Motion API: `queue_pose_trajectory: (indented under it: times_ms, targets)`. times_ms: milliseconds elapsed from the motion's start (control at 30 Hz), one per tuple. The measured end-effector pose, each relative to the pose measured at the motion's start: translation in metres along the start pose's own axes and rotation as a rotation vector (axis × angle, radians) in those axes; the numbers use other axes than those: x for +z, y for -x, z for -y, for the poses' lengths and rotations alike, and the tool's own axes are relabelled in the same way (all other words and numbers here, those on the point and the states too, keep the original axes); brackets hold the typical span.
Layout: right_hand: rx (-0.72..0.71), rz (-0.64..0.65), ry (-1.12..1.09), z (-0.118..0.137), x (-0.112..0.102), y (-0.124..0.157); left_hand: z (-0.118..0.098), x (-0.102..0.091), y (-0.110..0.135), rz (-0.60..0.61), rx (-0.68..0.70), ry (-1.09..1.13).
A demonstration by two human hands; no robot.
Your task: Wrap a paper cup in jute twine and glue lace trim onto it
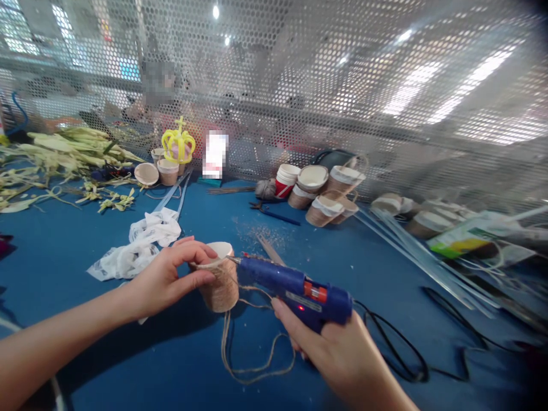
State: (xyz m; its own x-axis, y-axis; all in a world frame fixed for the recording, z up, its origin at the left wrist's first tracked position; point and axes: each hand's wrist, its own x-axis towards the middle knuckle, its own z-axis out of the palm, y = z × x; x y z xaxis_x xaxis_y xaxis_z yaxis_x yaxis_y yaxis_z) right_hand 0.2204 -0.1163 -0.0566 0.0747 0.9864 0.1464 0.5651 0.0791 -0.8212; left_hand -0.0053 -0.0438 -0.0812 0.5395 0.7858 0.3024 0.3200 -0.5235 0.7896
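Observation:
My left hand (180, 271) is closed on the rim of a paper cup (220, 288) wrapped in brown twine, its thumb outside and its fingers over the top. In my right hand (317, 342) is a blue glue gun (282, 279) with a small red light lit. Its metal nozzle points left and meets the cup near the upper edge, though I cannot tell whether it touches. Loose twine (257, 379) trails from the cup, loops on the table and runs toward my right hand.
White lace (156, 228) lies left of the cup. Several twine-wrapped cups (324, 210) stand behind, near a perforated metal screen (274, 74). Clear glue sticks (419, 257) and a black cord (402, 348) lie at right. Dried husks (72, 148) cover the far left.

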Motion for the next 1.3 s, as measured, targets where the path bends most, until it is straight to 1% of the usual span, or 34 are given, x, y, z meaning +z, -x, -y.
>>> queue_pose_trajectory:
  times_ms: [167, 333, 467, 567, 767, 900, 1033, 1167, 1300]
  targets:
    - [0.002, 0.012, -0.002, 0.006, 0.004, 0.002, 0.0, 0.0, 0.0, -0.026, 0.017, 0.003]
    - [0.023, -0.013, 0.027, 0.0, 0.001, 0.007, -0.002, -0.001, -0.001, -0.007, 0.013, 0.001]
    - [0.038, 0.003, 0.025, -0.003, -0.001, 0.005, -0.002, -0.001, -0.001, -0.019, 0.037, -0.003]
    - [0.074, 0.001, 0.033, -0.003, 0.0, 0.004, -0.002, -0.001, -0.001, -0.033, 0.027, -0.006]
    - [0.045, 0.011, -0.001, -0.003, 0.0, 0.008, -0.002, 0.0, 0.0, -0.028, 0.021, -0.001]
    - [0.057, -0.023, -0.007, -0.004, 0.005, 0.008, -0.002, -0.001, 0.0, -0.019, 0.012, -0.002]
    - [0.047, -0.082, -0.039, -0.011, 0.011, 0.004, -0.002, -0.001, -0.001, -0.01, -0.007, -0.002]
    - [0.075, -0.042, 0.02, -0.014, 0.007, 0.006, -0.002, -0.001, 0.0, -0.004, -0.02, 0.012]
    - [0.065, -0.016, 0.019, -0.005, 0.002, 0.01, -0.002, -0.001, 0.0, -0.003, -0.024, 0.007]
